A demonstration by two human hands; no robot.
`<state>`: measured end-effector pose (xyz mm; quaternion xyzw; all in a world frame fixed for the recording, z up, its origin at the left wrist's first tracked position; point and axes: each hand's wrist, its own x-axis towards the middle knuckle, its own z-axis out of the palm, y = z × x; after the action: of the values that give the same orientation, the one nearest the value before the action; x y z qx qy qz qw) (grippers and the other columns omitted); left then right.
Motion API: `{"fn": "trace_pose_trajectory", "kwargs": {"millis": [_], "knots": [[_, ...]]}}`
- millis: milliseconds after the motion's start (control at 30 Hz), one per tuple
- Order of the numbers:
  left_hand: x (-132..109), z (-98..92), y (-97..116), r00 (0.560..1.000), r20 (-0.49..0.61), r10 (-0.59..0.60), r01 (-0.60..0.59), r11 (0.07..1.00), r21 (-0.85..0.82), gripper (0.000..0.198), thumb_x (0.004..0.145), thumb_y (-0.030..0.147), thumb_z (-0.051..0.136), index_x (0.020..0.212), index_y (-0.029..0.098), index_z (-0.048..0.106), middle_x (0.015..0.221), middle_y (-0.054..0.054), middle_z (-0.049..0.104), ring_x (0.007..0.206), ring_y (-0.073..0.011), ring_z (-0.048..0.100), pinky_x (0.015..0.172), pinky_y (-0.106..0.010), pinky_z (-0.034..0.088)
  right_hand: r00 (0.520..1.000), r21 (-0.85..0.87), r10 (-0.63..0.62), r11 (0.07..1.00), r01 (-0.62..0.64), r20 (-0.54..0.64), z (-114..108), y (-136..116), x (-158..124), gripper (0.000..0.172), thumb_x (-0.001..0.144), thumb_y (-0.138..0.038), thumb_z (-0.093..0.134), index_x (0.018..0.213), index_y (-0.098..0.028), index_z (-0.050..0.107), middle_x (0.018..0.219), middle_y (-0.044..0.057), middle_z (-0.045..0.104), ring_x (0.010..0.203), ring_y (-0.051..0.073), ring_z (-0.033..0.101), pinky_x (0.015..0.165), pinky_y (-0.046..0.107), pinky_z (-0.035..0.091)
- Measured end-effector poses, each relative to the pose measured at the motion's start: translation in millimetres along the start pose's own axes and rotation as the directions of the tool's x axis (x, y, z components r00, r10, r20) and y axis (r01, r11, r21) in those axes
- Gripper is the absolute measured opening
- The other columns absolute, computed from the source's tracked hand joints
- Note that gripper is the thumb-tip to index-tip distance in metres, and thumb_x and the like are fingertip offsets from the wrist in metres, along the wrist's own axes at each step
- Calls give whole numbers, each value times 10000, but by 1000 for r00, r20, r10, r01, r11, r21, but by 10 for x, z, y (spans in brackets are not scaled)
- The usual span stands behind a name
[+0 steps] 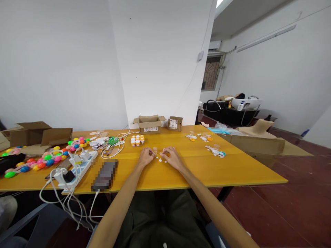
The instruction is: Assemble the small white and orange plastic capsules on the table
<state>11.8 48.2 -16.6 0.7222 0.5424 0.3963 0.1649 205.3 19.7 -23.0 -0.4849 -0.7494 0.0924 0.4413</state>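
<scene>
My left hand (146,156) is over the yellow wooden table, thumb and fingertips brought together in a pinch beside a small clear round piece (155,149). Facing it from the right, my right hand (171,157) also has its fingers closed, with a bit of white at the tips. What either hand pinches is too small to make out. Just below the fingertips lie a small white piece (160,160) and another white piece (166,161). Behind my left hand stands a group of small white containers with orange tops (137,140).
Loose white, orange and teal parts (216,151) lie to the right. An open cardboard box (150,125) and a smaller box (175,124) stand at the back. On the left are a phone (104,175), a power strip (82,168), cables and colourful balls (50,161).
</scene>
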Motion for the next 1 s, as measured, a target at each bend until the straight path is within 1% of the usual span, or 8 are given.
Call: {"fn": "trace_pose_trajectory", "kwargs": {"millis": [133,200,267,467,633,767,867,1000], "knots": [[8,8,-15,1000,22,-9,9,1000,2,71,711,237,722,667,193,687,661,-16,663,745,-186,611,713,-285,454,983,35,-113,993,109,147,-20,-81,-23,32,825,-260,724,804,-240,711,1005,44,676,977,217,615,933,389,458],[11,7,-12,999,33,-17,18,1000,-5,70,723,224,704,664,190,685,653,-14,662,726,-180,613,707,-282,454,974,30,-138,990,134,182,-15,-82,-25,48,827,-238,721,780,-243,712,1019,45,671,993,218,612,950,401,448],[11,1,-6,998,51,-24,25,1000,-15,71,735,212,683,669,186,685,654,-12,665,701,-172,614,696,-279,454,973,19,-135,991,134,186,-6,-65,-20,63,833,-215,710,777,-243,713,1015,45,668,996,219,610,954,404,442],[4,-14,-3,997,46,-63,66,995,-71,81,764,225,654,708,187,698,607,3,651,641,-161,611,635,-263,451,991,-15,-39,999,41,125,6,-7,-1,87,864,-184,660,828,-236,719,984,49,670,1004,216,608,958,389,434],[14,-25,3,996,22,-81,83,991,-106,94,776,222,650,710,185,706,610,3,664,607,-149,607,616,-253,446,992,-18,-21,1000,24,126,23,18,8,108,866,-184,645,812,-238,722,999,54,683,1012,218,611,952,375,440],[20,-35,4,997,5,-76,76,991,-111,98,772,189,651,706,181,722,607,-1,671,619,-152,617,637,-258,456,999,-25,30,999,-29,21,32,71,24,159,898,-201,579,842,-239,722,964,54,697,977,223,620,933,364,448],[15,-43,2,998,-12,-68,66,992,-112,94,760,156,655,707,178,730,614,-2,677,639,-153,625,653,-255,463,994,-52,88,994,-91,-66,39,121,36,185,895,-183,550,844,-227,722,933,60,705,939,228,629,912,358,453],[6,-51,10,998,-28,-65,61,991,-122,102,744,126,656,704,181,731,616,1,680,644,-156,632,663,-258,476,990,-84,93,991,-103,-109,57,157,41,225,888,-138,523,842,-230,724,932,57,714,937,226,638,932,361,444]]}}
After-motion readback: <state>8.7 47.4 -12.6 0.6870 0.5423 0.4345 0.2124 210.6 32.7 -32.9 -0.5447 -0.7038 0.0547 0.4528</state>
